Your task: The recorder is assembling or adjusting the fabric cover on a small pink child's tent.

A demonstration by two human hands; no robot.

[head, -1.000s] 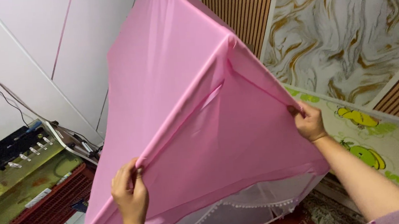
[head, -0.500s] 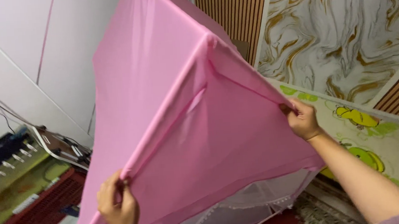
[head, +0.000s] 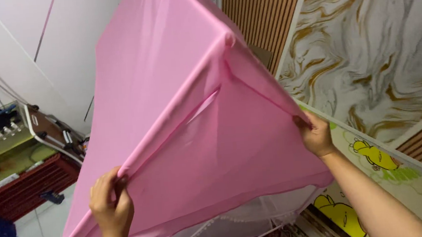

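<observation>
Both of the person's arms are bare as far as they show. The left hand (head: 110, 204) wears no glove, ring or band that I can make out, and only a short stretch of bare wrist shows below it before the edge cuts it off. The right hand (head: 316, 137) is also ungloved, with no watch or bracelet at the wrist. Its forearm is bare and uncovered all the way down to the lower edge; no sleeve or cuff shows there. The fingers (head: 107, 182) are plain, the nails too small to judge.
</observation>
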